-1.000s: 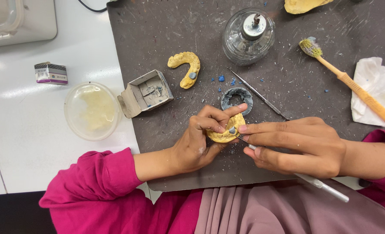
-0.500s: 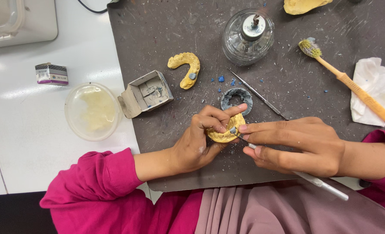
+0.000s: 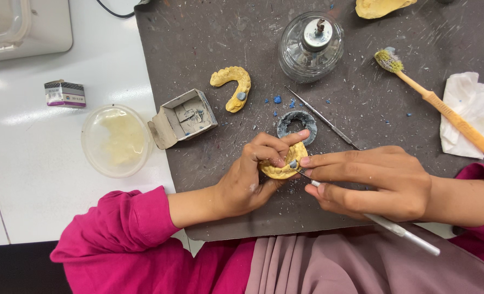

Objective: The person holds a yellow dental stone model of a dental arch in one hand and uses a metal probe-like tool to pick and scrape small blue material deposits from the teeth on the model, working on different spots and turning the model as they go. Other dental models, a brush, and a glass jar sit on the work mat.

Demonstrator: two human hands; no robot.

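Left of the dark mat (image 3: 209, 32), on the white desk (image 3: 29, 163), sit a small purple-and-white box (image 3: 64, 93) and (nearer) a round clear tub (image 3: 116, 140); the left hand (image 3: 247, 177) fingers pinch a yellow dental cast (image 3: 283, 165) at the mat's near middle; the right hand (image 3: 370, 182) grips a thin metal tool (image 3: 394, 228) whose tip meets the cast; open mat lies far left.

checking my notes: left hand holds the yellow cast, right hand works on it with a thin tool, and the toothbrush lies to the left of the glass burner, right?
Not quite. The toothbrush lies to the right of the glass burner, near the white tissue. The rest holds in the head view: the left hand holds the yellow cast, and the right hand works on it with a thin tool.
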